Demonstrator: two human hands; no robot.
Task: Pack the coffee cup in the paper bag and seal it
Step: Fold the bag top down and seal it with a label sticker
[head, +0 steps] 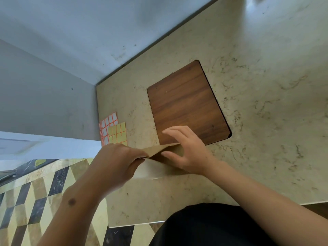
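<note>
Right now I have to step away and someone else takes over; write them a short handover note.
Left hand: grips the left side of the paper bag at its top.
Right hand: fingers straight, resting on the bag's top fold.
The bag sits on the marble counter, just in front of the wooden board. Sticker sheets lie to its left by the wall.
Coffee cup: not visible; I cannot tell whether it is inside.
Done: the top looks partly folded.
Left: check for the cup, finish the fold, probably seal with a sticker.

Paper bag [156, 164] at counter [266, 121] front edge — wooden board [186, 103] behind it, label sheets [113, 128] to the left by the wall [53, 107].
</note>
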